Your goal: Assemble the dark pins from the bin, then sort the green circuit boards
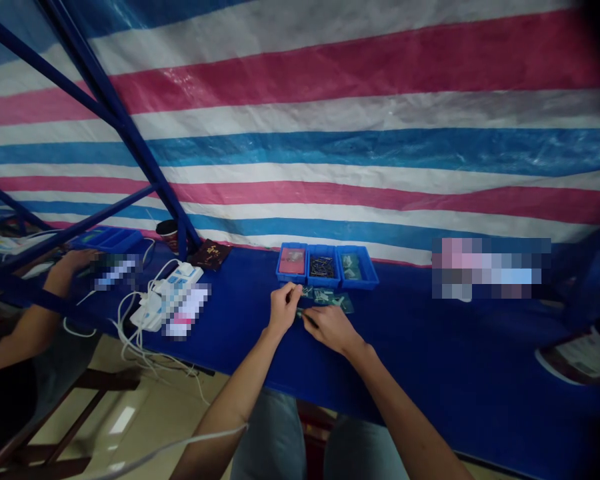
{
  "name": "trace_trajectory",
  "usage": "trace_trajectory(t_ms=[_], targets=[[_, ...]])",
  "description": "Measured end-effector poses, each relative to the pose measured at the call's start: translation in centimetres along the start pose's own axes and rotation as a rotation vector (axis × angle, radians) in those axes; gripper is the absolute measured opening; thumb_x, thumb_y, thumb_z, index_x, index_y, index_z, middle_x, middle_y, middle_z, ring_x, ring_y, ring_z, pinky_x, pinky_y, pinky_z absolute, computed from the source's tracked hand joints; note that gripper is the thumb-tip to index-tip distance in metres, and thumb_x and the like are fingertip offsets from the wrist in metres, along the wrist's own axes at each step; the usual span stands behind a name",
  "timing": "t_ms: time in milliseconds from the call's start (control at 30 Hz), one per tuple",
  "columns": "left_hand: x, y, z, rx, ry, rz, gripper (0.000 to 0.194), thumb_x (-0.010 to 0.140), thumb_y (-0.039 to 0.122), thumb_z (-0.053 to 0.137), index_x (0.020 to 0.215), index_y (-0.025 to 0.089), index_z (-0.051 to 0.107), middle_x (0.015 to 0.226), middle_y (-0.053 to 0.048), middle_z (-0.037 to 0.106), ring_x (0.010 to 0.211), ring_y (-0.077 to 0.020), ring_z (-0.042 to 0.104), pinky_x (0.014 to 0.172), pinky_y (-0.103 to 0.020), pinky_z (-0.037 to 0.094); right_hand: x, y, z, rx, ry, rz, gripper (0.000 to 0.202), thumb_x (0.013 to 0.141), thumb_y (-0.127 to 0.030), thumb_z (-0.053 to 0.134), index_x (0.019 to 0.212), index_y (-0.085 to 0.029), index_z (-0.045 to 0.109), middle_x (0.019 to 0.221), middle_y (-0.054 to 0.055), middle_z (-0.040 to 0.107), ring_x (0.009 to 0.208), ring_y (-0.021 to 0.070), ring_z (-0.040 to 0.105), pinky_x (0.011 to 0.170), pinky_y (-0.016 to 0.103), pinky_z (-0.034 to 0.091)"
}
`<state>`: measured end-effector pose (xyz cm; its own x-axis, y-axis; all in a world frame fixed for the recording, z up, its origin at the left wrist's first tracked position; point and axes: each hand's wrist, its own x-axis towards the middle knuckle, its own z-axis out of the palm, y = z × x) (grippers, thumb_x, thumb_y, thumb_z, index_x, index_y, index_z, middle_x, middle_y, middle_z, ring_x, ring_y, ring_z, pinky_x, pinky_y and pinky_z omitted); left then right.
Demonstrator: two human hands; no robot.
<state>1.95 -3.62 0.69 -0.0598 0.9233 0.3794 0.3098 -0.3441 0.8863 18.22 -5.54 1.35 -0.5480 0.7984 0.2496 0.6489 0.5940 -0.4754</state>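
Observation:
On the blue table, just in front of three small blue bins, my left hand (pixel 285 310) is closed, its fingertips pinched together. My right hand (pixel 330 327) is closed too, close beside it on the right, fingers curled inward. A small greenish bit shows between the two hands, too small to make out. Small clear bags of parts (pixel 325 296) lie behind my hands. The left bin (pixel 292 273) holds something pink, the middle bin (pixel 322 277) holds many dark screw-like pieces, and the right bin (pixel 364 285) holds small bagged parts.
A white power strip (pixel 153 313) with tangled white cables lies to the left, near a dark packet (pixel 213 255) and a cup (pixel 167 229). A blue metal frame (pixel 145 160) rises there. Another person's arm (pixel 45 307) is at far left. A round container (pixel 580 355) stands at right.

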Motion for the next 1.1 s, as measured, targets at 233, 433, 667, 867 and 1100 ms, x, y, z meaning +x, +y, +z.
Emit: trace_trajectory(t_ms=[233, 433, 667, 867, 1100], targets=[[0.1, 0.2, -0.3, -0.093, 0.079, 0.04, 0.03, 0.092, 0.046, 0.055, 0.097, 0.018, 0.061, 0.079, -0.001, 0.056, 0.07, -0.014, 0.05, 0.068, -0.024, 0.039, 2.6, 1.7, -0.3, 0.878, 0.344, 0.255, 0.041, 0.091, -0.051, 0.054, 0.066, -0.019, 0.051, 0.057, -0.004, 0.041, 0.05, 0.0108, 0.036, 0.049, 0.023, 0.026], [0.4, -0.7, 0.4, -0.216, -0.051, -0.085, 0.031, 0.089, 0.048, 0.061, 0.088, 0.018, 0.052, 0.067, 0.004, 0.043, 0.061, -0.0104, 0.042, 0.06, -0.022, 0.035, 2.6, 1.8, 0.8, 1.047, 0.362, 0.308, 0.042, 0.088, -0.055, 0.058, 0.067, -0.019, 0.05, 0.056, -0.004, 0.04, 0.046, 0.0094, 0.033, 0.044, 0.023, 0.023], [0.2, -0.5, 0.3, -0.22, -0.18, -0.094, 0.033, 0.091, 0.047, 0.058, 0.081, 0.017, 0.05, 0.063, 0.005, 0.043, 0.058, -0.0095, 0.04, 0.058, -0.021, 0.032, 1.1, 1.2, 0.8, 0.89, 0.385, 0.284, 0.04, 0.089, -0.055, 0.06, 0.073, -0.018, 0.055, 0.06, -0.004, 0.043, 0.053, 0.0108, 0.038, 0.05, 0.022, 0.03], [0.1, -0.2, 0.3, -0.257, -0.243, -0.121, 0.037, 0.089, 0.051, 0.058, 0.081, 0.016, 0.052, 0.065, 0.004, 0.046, 0.06, -0.01, 0.044, 0.059, -0.021, 0.034, 1.2, 0.8, 0.8, 0.894, 0.453, 0.248, 0.039, 0.092, -0.05, 0.058, 0.07, -0.018, 0.054, 0.054, -0.005, 0.045, 0.049, 0.0109, 0.041, 0.051, 0.023, 0.033], [0.1, -0.8, 0.2, -0.168, -0.262, -0.096, 0.043, 0.092, 0.05, 0.054, 0.068, 0.015, 0.046, 0.058, 0.004, 0.045, 0.056, -0.0099, 0.041, 0.057, -0.022, 0.031, 1.1, 0.5, 1.1, 0.827, 0.38, 0.26, 0.039, 0.091, -0.05, 0.06, 0.07, -0.018, 0.055, 0.054, -0.004, 0.048, 0.051, 0.0116, 0.046, 0.051, 0.023, 0.035]])
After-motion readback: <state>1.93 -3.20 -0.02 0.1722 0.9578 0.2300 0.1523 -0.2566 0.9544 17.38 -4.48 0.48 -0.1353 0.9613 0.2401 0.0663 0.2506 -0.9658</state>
